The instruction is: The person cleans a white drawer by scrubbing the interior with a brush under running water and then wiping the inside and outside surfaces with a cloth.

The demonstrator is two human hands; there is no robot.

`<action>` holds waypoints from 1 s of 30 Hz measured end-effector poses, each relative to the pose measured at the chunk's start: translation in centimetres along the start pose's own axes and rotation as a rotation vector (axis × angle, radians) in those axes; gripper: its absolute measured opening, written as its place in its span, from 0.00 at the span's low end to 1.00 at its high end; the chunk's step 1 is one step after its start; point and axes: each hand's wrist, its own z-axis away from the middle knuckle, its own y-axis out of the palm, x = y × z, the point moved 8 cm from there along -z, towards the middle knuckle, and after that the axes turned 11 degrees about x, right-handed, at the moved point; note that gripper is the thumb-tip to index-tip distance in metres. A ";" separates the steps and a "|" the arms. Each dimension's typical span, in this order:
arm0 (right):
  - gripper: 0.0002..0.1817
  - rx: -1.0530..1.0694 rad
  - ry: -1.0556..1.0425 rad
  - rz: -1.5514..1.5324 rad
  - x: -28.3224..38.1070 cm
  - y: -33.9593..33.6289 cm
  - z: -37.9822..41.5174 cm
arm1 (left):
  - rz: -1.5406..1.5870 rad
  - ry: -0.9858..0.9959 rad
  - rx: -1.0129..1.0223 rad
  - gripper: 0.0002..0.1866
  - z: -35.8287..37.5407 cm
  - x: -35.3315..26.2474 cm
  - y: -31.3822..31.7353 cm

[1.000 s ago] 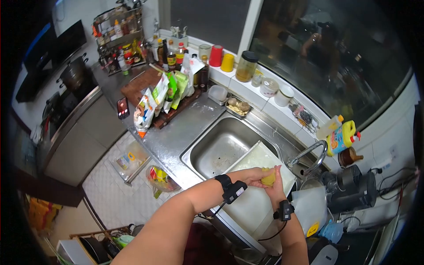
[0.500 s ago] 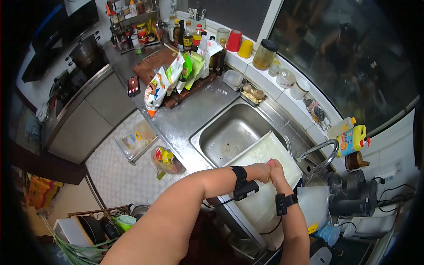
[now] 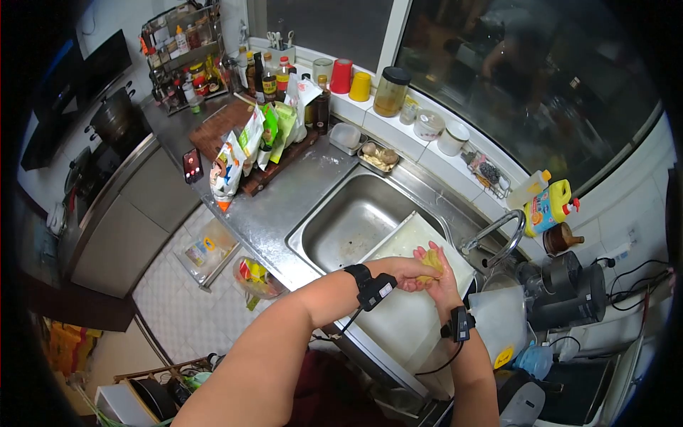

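A soft-looking yellow lump [image 3: 431,265] is between my two hands; its exact kind I cannot make out. My left hand [image 3: 410,275] comes in from the left, fingers closed against the lump. Beneath and beside it, my right hand [image 3: 446,276] cradles the lump in its palm, with its fingertips pointing up and a little apart. Both hands are over a pale, shallow tray or board [image 3: 405,317] with a raised edge, which lies across the right part of the sink [image 3: 341,213]. A black strap with a small box sits on each wrist.
A faucet [image 3: 501,238] arches to the right of the hands. Behind it stand a yellow detergent bottle [image 3: 548,208] and jars on the sill. Packaged bags [image 3: 228,171] stand on a wooden board at left, near a phone [image 3: 192,165]. A dish of garlic [image 3: 379,156] sits behind the sink.
My hands have opened somewhat from a tight clasp, and the yellow lump now shows between them. The right fingers have spread upward. The whole view has shifted slightly.
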 end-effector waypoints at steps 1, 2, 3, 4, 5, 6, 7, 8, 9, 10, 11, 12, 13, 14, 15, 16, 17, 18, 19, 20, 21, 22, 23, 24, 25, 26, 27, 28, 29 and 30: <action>0.22 -0.017 0.011 0.091 -0.6 -3.3 -1.5 | 0.003 0.003 -0.031 0.13 0.3 0.0 -0.2; 0.21 -0.030 0.021 0.180 -1.0 -5.0 -2.5 | -0.107 -0.042 -0.072 0.13 0.5 0.2 -0.5; 0.20 -0.083 0.073 0.265 -1.3 -5.0 -2.2 | -0.214 -0.089 -0.113 0.12 0.9 0.5 -0.3; 0.19 -0.137 0.122 0.352 -1.5 -5.0 -2.0 | -0.323 -0.135 -0.153 0.12 1.3 0.7 -0.1; 0.19 -0.190 0.168 0.440 -1.5 -4.9 -1.8 | -0.454 -0.133 -0.242 0.09 1.7 0.2 0.0; 0.19 -0.208 0.165 0.526 -1.5 -5.1 -1.9 | -0.554 -0.153 -0.291 0.09 1.8 0.1 -0.2; 0.19 -0.227 0.163 0.612 -1.7 -5.4 -2.1 | -0.654 -0.174 -0.339 0.09 1.8 0.1 -0.3; 0.19 -0.244 0.160 0.701 -1.8 -5.7 -2.4 | -0.753 -0.192 -0.389 0.08 1.7 0.1 -0.5; 0.20 -0.267 0.145 0.780 -1.8 -6.3 -3.0 | -0.977 -0.306 -0.432 0.08 0.8 0.4 -1.5; 0.20 -0.290 0.130 0.861 -1.9 -6.8 -3.5 | -1.119 -0.266 -0.503 0.09 0.9 -0.3 -1.9; 0.21 -0.319 0.116 0.939 -1.9 -7.6 -3.7 | -1.261 -0.227 -0.569 0.10 1.0 -0.8 -2.0; 0.21 -0.342 0.122 0.889 -2.2 -7.7 -3.5 | -1.404 -0.189 -0.630 0.11 1.6 -1.3 -1.4; 0.22 -0.367 0.128 0.838 -2.4 -7.9 -3.7 | -1.390 -0.249 -0.656 0.12 1.9 -1.1 -1.4; 0.22 -0.393 0.134 0.787 -2.6 -8.1 -3.7 | -1.375 -0.310 -0.679 0.12 2.2 -1.1 -1.5; 0.22 -0.413 0.165 0.732 -2.9 -7.8 -3.3 | -1.362 -0.373 -0.700 0.13 2.9 -1.2 -1.3; 0.22 -0.434 0.194 0.675 -3.0 -7.0 -2.7 | -1.369 -0.382 -0.697 0.13 3.2 -1.3 -1.0; 0.22 -0.456 0.221 0.615 -3.3 -6.6 -2.2 | -1.379 -0.392 -0.693 0.13 3.4 -1.3 -0.8; 0.22 -0.455 0.213 0.604 -3.4 -6.5 -2.2 | -1.392 -0.402 -0.688 0.13 3.5 -1.5 -0.5; 0.22 -0.456 0.204 0.591 -3.4 -6.5 -2.0 | -1.415 -0.418 -0.689 0.13 3.7 -1.6 -0.1; 0.22 -0.459 0.195 0.577 -3.4 -6.7 -1.7 | -1.436 -0.409 -0.692 0.14 3.4 -1.5 -0.1; 0.21 -0.432 0.136 0.552 -3.4 -7.3 -1.9 | -1.459 -0.401 -0.696 0.14 3.0 -1.3 -0.3; 0.20 -0.402 0.076 0.527 -3.5 -7.9 -2.4 | -1.482 -0.394 -0.702 0.14 3.4 -1.8 0.2; 0.19 -0.373 0.021 0.500 -3.7 -8.6 -2.6 | -1.353 -0.390 -0.538 0.23 3.4 -1.5 0.5; 0.18 -0.303 0.073 0.440 -4.1 -8.1 -2.2 | -1.293 -0.446 -0.454 0.27 3.4 -0.8 0.2; 0.17 -0.233 0.124 0.378 -3.8 -6.9 -1.4 | -1.227 -0.503 -0.370 0.30 3.1 0.1 -0.1; 0.16 -0.158 0.170 0.319 -3.4 -5.6 -0.7 | -1.163 -0.555 -0.293 0.34 3.0 0.8 -0.3; 0.16 -0.191 0.163 0.405 -2.4 -4.8 0.3 | -1.205 -0.518 -0.280 0.37 3.6 0.2 0.1; 0.17 -0.226 0.157 0.486 -1.8 -3.8 1.6 | -1.248 -0.484 -0.263 0.41 4.7 -0.3 0.8; 0.19 -0.265 0.151 0.564 -1.4 -3.5 2.5 | -1.291 -0.450 -0.241 0.44 5.6 -0.8 1.3; 0.20 -0.227 0.154 0.569 -1.4 -3.6 2.9 | -1.335 -0.443 -0.254 0.46 6.2 -1.2 1.1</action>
